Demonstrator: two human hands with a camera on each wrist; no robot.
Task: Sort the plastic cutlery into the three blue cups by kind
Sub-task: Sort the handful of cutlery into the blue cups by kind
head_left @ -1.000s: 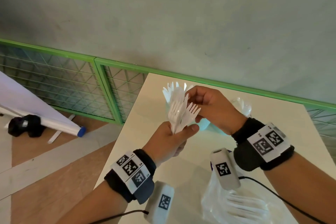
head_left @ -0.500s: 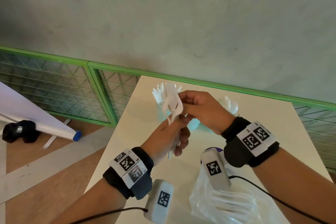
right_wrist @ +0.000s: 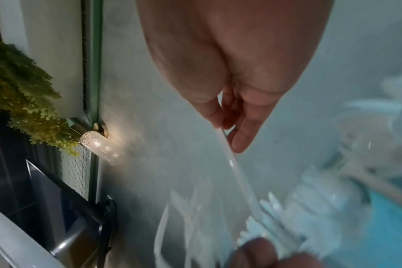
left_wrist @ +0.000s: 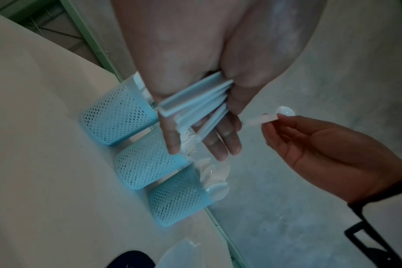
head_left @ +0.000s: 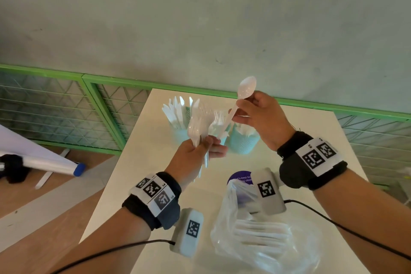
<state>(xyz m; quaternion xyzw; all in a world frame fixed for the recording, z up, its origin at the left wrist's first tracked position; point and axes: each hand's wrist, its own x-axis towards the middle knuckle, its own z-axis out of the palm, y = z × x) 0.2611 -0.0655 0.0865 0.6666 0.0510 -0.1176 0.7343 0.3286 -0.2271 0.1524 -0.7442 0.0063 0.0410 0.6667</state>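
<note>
My left hand [head_left: 200, 151] grips a bunch of white plastic cutlery [head_left: 198, 124] by the handles [left_wrist: 195, 101], held above the table. My right hand [head_left: 255, 115] pinches a single white spoon [head_left: 243, 91] by its handle, bowl up, just right of the bunch; the spoon [left_wrist: 276, 116] shows in the left wrist view too. Three blue mesh cups stand in a row at the table's far edge: one with knives [left_wrist: 115, 116], a middle one with forks [left_wrist: 145, 161], and one with spoons [left_wrist: 179, 199]. In the right wrist view the spoon's handle [right_wrist: 232, 159] runs down from my fingertips.
A clear plastic bag [head_left: 262, 238] with more white cutlery lies on the white table [head_left: 138, 184] near me, beside a dark purple disc [head_left: 241, 177]. A green mesh fence [head_left: 66, 104] and grey wall stand behind the table. A rolled white sheet [head_left: 44, 162] lies on the floor at left.
My right hand has pulled one spoon out of the bunch and lifted it up and to the right. My left hand still holds the rest, slightly lower.
</note>
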